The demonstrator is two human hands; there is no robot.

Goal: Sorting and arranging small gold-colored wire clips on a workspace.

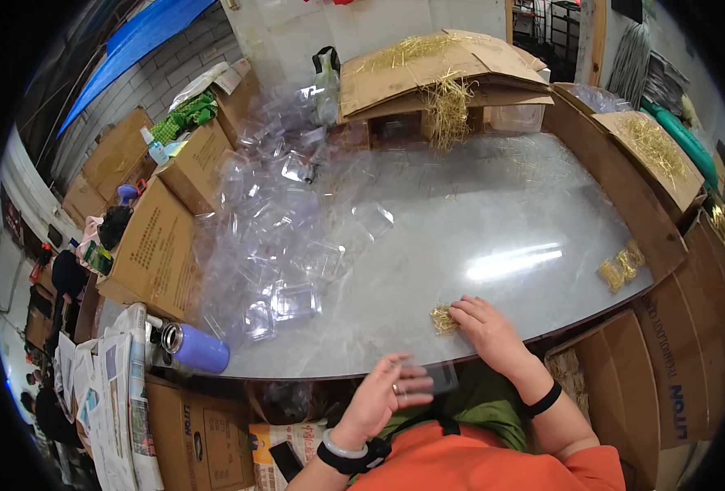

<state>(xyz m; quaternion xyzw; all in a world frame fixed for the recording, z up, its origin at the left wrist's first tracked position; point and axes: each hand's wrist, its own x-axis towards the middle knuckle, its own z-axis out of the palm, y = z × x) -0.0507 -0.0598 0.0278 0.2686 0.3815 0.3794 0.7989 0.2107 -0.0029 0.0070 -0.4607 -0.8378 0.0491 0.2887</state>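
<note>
Near the table's front edge, my right hand (490,334) has its fingers closed on a small clump of golden shredded filler (442,320), part of which sticks out to the left of the fingertips. My left hand (385,393), a ring on one finger, is off the front edge over my lap and smeared by motion. A clear plastic box (439,378) is at its fingers and seems gripped by them; the box is blurred too. Many clear plastic boxes (297,302) lie heaped over the left part of the grey table (411,278).
Small golden filler bundles (621,266) sit at the right edge. Cardboard (379,82) with loose filler stands at the back. An uncapped purple bottle (199,348) lies front left, beside newspapers (117,401). Cartons (154,254) line the left side; an open carton (616,368) stands lower right.
</note>
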